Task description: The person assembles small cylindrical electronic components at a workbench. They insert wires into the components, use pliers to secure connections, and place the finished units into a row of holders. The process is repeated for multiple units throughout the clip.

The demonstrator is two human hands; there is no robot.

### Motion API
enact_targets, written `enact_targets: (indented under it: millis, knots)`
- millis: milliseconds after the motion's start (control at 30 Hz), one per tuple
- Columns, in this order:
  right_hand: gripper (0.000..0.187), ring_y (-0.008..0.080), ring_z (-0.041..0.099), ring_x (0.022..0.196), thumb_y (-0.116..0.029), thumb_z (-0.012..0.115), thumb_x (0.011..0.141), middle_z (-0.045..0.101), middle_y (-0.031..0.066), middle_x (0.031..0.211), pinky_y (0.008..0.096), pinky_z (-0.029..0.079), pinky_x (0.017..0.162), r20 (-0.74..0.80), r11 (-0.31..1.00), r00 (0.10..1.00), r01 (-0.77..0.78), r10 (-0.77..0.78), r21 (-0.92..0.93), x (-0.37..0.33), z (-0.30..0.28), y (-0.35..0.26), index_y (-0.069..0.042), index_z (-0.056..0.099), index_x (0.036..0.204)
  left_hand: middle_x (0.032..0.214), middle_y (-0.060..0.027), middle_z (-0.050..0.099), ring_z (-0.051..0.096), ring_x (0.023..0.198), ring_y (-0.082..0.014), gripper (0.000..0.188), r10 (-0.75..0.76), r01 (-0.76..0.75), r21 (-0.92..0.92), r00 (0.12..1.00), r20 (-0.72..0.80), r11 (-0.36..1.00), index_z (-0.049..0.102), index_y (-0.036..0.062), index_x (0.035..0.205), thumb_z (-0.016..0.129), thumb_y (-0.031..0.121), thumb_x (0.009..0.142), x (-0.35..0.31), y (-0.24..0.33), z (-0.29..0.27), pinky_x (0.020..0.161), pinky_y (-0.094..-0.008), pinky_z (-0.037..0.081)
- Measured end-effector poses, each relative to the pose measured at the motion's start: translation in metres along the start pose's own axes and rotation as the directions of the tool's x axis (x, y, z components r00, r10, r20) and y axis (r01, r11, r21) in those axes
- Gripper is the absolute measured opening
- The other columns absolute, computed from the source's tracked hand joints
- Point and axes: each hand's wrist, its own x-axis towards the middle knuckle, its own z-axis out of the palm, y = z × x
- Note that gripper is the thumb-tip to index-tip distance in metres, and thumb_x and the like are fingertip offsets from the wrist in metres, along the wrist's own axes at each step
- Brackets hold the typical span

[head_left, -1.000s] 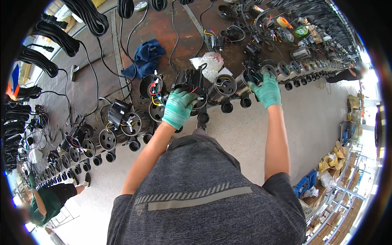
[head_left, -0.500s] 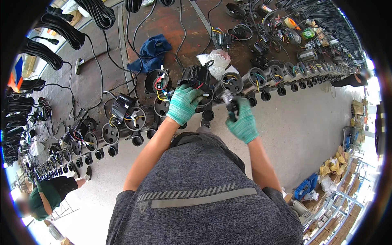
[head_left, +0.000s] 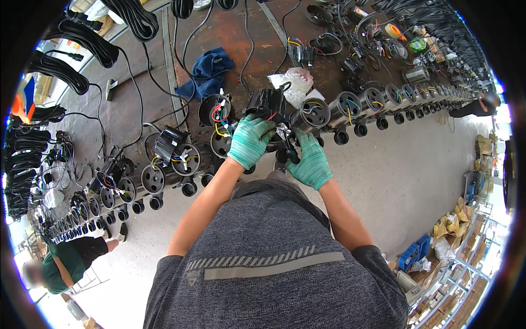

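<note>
My right hand [head_left: 312, 163], in a green knit glove, grips pliers [head_left: 283, 131] with a metal head and black handles. Their jaws are close to the fingertips of my left hand [head_left: 251, 141], gloved alike. That hand is closed at the lower edge of a black box-shaped part [head_left: 267, 102], from which a red wire shows; what its fingers pinch is too small and hidden to make out. Beneath both hands is the end of a round housing, mostly covered. To the left stands an open round black housing [head_left: 212, 112] with red, blue and yellow wires and white connectors.
A long row of round housings, including one with a holed end [head_left: 315, 113], runs along the bench edge. Behind lie a blue cloth [head_left: 211, 70], a white plastic bag [head_left: 296, 83] and coiled black cables [head_left: 133, 19]. People stand at far left [head_left: 63, 266] and far right [head_left: 472, 108].
My right hand has brought the pliers leftward to my left hand's fingertips. My left hand stays at the black box-shaped part. The whole view has shifted slightly.
</note>
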Motion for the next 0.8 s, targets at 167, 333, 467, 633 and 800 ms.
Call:
enact_targets:
  millis: [167,333,467,633,800]
  knots:
    - [0.073,0.0479,0.063,0.114,-0.021,0.077,0.08,0.06,0.0297,0.131,0.0522,0.054,0.096,0.015,0.999,1.0,-0.026,0.027,-0.041,0.002,0.005,0.001,-0.001,0.051,0.145,0.093,-0.0151,0.073,0.067,0.095,-0.0387,0.021,0.001,-0.001,-0.004,1.0,-0.008,1.0,0.078,0.0043,0.1,0.079,0.006,0.079,0.0,0.001,0.0,0.084,-0.0473,0.055]
    - [0.064,0.0469,0.068,0.104,-0.019,0.074,0.081,0.064,0.0284,0.124,0.0531,0.057,0.088,0.129,0.993,0.985,-0.109,0.114,-0.043,0.007,0.007,-0.005,-0.001,0.052,0.139,0.094,-0.0159,0.073,0.068,0.095,-0.0388,0.021,-0.049,0.05,-0.032,0.998,0.024,0.998,0.077,0.0033,0.1,0.079,0.006,0.079,-0.001,0.0,-0.003,0.084,-0.0471,0.056]
    - [0.058,0.0466,0.07,0.098,-0.019,0.072,0.083,0.067,0.0275,0.119,0.0542,0.057,0.084,0.15,0.993,0.982,-0.103,0.11,-0.055,0.009,0.013,-0.002,-0.002,0.052,0.135,0.094,-0.0151,0.074,0.068,0.094,-0.0394,0.021,-0.005,0.005,-0.021,1.0,-0.005,1.0,0.078,0.0038,0.1,0.079,0.007,0.079,-0.003,-0.005,-0.002,0.083,-0.0481,0.055]
    - [0.061,0.0464,0.068,0.106,-0.022,0.072,0.084,0.066,0.0296,0.122,0.0532,0.056,0.089,0.174,0.982,0.967,-0.184,0.187,-0.035,0.011,0.009,-0.011,-0.002,0.05,0.138,0.095,-0.0145,0.072,0.067,0.095,-0.0394,0.021,-0.024,0.024,-0.02,0.999,0.021,1.0,0.076,0.0047,0.101,0.077,0.008,0.08,0.0,-0.004,-0.003,0.084,-0.0486,0.054]
    - [0.081,0.0443,0.065,0.116,-0.024,0.074,0.082,0.063,0.0285,0.128,0.0501,0.054,0.099,0.293,0.924,0.928,-0.301,0.228,0.236,-0.018,0.003,-0.004,-0.006,0.042,0.153,0.095,-0.0141,0.07,0.065,0.097,-0.0405,0.02,0.078,-0.08,0.057,0.996,0.038,0.995,0.075,0.007,0.102,0.074,0.01,0.083,0.0,0.002,-0.001,0.088,-0.0517,0.051]
